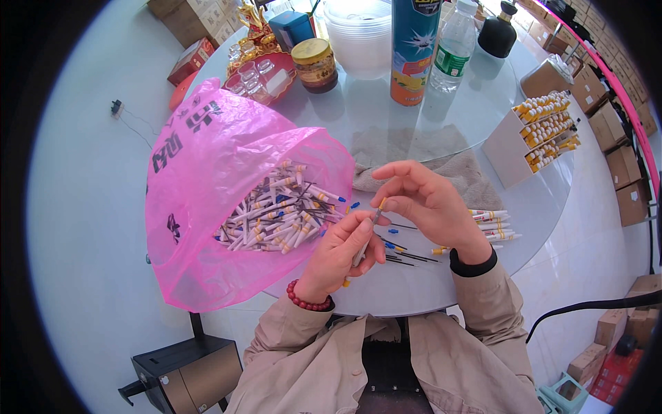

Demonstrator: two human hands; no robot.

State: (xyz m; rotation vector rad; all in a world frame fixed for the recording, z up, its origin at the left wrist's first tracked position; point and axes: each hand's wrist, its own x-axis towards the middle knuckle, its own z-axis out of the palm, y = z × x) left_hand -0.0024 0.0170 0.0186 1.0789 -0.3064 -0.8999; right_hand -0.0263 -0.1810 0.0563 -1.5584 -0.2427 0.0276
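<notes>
Just in front of me, my left hand (331,259) is closed round a slim white pen (359,256), tilted with its upper end toward my right hand. Thumb and fingertip of my right hand (431,200) pinch the small yellow tip (382,205) at that upper end; the other fingers curve loosely. To the left, a pink plastic bag (200,145) lies with its mouth open, and several white pens with yellow bands (286,224) spill from it among dark thin rods. Below my hands are loose black rods (407,257) and small blue caps (393,231). Several finished-looking white pens (493,224) lie beside my right wrist.
A white box (507,155) of yellow-and-white pens stands at right, by a grey cloth (448,162). Farther back are a spray can (414,55), plastic bottle (452,52), jar (314,65) and red tray (279,86) of small glasses. Cartons line the floor at right.
</notes>
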